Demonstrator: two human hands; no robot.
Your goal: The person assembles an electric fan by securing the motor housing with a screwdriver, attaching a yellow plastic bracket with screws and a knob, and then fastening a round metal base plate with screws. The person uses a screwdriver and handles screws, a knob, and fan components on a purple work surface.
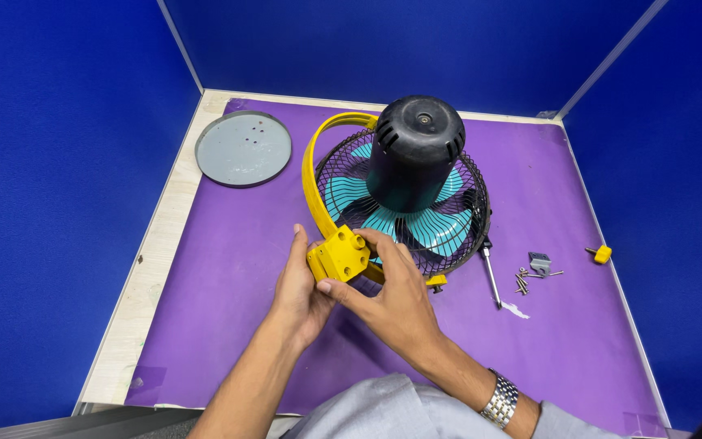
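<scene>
Both hands gripped a yellow bracket block beside the caged fan on the bench. The left hand cupped it from below. The right hand pinched its top

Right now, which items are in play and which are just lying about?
In play: left hand and right hand both gripping the yellow bracket block; yellow arm; fan.

Lying about: grey round plate, screwdriver, screws and small metal clip, yellow knob.
</scene>
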